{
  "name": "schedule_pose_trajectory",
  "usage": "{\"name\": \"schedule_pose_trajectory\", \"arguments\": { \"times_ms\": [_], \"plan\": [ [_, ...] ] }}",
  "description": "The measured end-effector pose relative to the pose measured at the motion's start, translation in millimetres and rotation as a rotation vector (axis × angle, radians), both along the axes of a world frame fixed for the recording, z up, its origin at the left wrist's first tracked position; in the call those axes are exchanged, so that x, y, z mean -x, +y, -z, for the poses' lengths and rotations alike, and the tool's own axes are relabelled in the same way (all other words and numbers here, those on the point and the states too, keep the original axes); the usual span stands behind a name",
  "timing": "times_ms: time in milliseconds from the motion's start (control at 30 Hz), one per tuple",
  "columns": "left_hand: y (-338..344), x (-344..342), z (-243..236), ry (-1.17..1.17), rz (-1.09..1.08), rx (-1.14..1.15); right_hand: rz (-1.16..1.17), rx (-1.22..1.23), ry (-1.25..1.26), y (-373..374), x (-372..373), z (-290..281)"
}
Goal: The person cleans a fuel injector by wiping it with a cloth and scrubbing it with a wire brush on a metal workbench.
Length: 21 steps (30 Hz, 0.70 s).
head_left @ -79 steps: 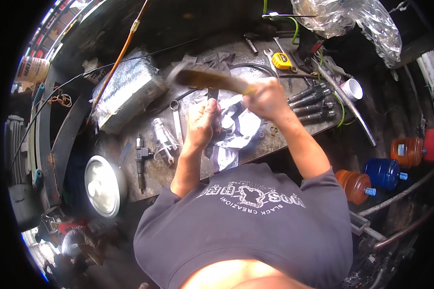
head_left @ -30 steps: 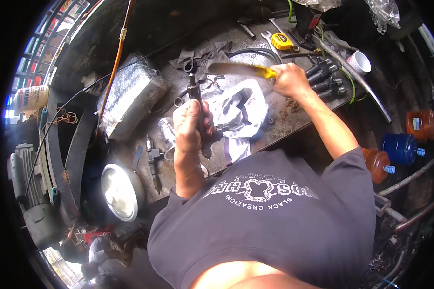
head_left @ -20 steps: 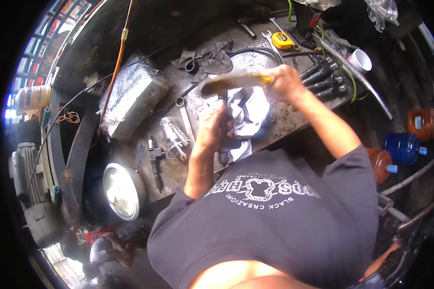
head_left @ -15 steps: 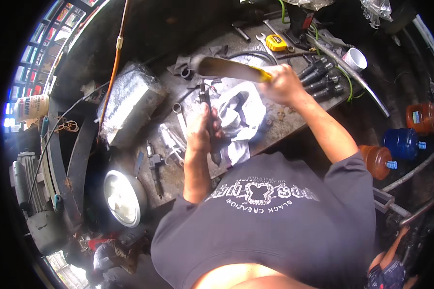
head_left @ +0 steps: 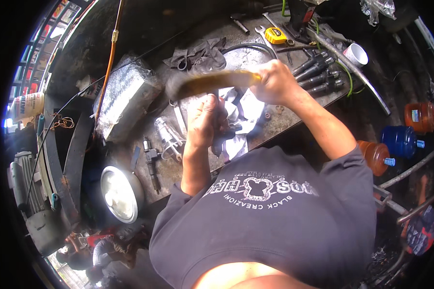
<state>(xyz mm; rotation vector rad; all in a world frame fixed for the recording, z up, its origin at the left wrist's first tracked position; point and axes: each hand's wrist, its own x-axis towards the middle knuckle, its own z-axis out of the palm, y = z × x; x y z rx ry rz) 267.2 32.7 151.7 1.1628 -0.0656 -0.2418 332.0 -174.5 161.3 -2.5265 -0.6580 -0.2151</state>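
Note:
Smeared by motion, a long yellow-handled tool [head_left: 217, 83] with a dark, broad, curved end extends leftward from my right hand [head_left: 277, 83]. That hand is closed round its handle. My left hand [head_left: 202, 118], also closed, grips a dark fuel injector [head_left: 218, 139]; the tool crosses just above it and hides its upper end. Contact between the two is unclear. A crumpled white cloth [head_left: 248, 113] lies between my hands. Left of my left forearm, another injector [head_left: 151, 164] rests on the grey workbench [head_left: 270, 132], beside a clear plastic-and-metal piece [head_left: 168, 137].
Several dark cylindrical parts [head_left: 320, 74], a metal pipe [head_left: 357, 77], a white cup [head_left: 356, 55] and a yellow tape measure [head_left: 275, 35] occupy the right and far bench. A plastic-wrapped box [head_left: 128, 103] stands left, near a round white lamp [head_left: 118, 195]. Other people are at the lower edges.
The yellow-handled tool has swung down and left, over the injector's upper end. My right hand has shifted slightly left; my left hand still holds the injector.

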Motion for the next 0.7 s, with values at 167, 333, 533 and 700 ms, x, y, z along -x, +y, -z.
{"name": "schedule_pose_trajectory", "arguments": {
  "times_ms": [167,333,533,700],
  "plan": [
    [5,2,-16,-0.052,-0.047,-0.011,0.202,-0.01,-0.062,-48,-15,45],
    [5,-10,1,-0.036,0.006,-0.083,0.015,-0.177,0.029,13,-1,4],
    [11,-4,-9,0.077,-0.148,0.021,0.215,0.193,-0.007,-39,-15,42],
    [14,-13,6,-0.044,-0.032,-0.163,0.038,-0.237,-0.004,5,-7,-5]
  ]
}}
